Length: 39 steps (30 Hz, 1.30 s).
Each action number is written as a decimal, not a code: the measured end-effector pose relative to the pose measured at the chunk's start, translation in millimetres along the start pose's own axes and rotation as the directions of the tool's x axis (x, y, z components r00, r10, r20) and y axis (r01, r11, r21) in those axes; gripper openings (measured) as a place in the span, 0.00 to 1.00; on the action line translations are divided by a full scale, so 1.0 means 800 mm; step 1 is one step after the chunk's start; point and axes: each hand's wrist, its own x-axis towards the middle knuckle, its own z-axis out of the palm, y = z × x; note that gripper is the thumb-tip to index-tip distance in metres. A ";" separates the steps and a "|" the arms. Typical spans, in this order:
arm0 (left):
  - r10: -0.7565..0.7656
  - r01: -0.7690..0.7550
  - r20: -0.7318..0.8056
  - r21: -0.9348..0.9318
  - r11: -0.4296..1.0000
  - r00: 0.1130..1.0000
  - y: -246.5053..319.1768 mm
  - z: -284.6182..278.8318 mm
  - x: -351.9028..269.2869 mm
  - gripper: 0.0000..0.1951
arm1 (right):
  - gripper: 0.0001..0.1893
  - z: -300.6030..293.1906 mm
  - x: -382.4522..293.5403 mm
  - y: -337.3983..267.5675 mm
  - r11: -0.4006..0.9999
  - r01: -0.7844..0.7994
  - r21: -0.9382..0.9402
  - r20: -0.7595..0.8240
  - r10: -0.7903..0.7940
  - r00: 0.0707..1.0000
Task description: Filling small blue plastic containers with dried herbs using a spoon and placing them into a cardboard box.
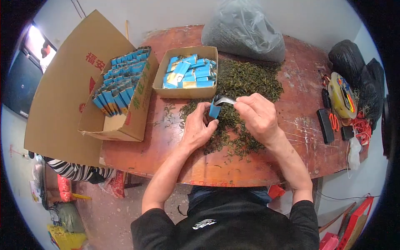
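My left hand (197,126) holds a small blue packet (214,111) upright by its sides, mouth up, over a heap of loose dried leaves (250,78) on the red wooden table. Between the fingers of my right hand (257,115) is the handle of a metal spoon (225,100), its bowl at the packet's mouth; what lies in the bowl is hard to tell. Behind my left hand stands a small cardboard box (184,93) of blue packets (203,72). Farther left, a larger cardboard box (134,120) holds rows of upright, open-topped blue packets (120,84).
A large clear plastic bag (243,34) of dark leaves stands at the table's back. Along the right edge lie black bags (347,59), a yellow round container (340,93), orange-handled scissors (333,122), a black case (325,126) and red string (362,128). A tall cardboard flap (65,93) rises at left.
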 end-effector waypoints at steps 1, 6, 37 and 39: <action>-0.002 0.002 0.006 0.002 1.000 1.000 0.000 0.000 0.001 0.27 | 0.11 0.001 -0.001 0.000 1.000 0.007 -0.007 0.010 -0.007 1.000; -0.027 0.027 0.011 0.015 1.000 1.000 0.002 -0.001 0.000 0.26 | 0.11 0.006 -0.002 -0.002 1.000 0.008 0.026 0.016 -0.008 1.000; -0.117 0.159 -0.523 0.036 0.987 0.844 -0.029 -0.324 -0.032 0.18 | 0.12 -0.028 -0.108 0.029 0.893 -0.447 0.053 -0.150 0.450 0.880; -0.211 0.310 -0.536 0.100 0.945 0.817 -0.046 -0.336 -0.026 0.21 | 0.11 -0.028 -0.110 0.031 0.899 -0.435 0.045 -0.149 0.436 0.887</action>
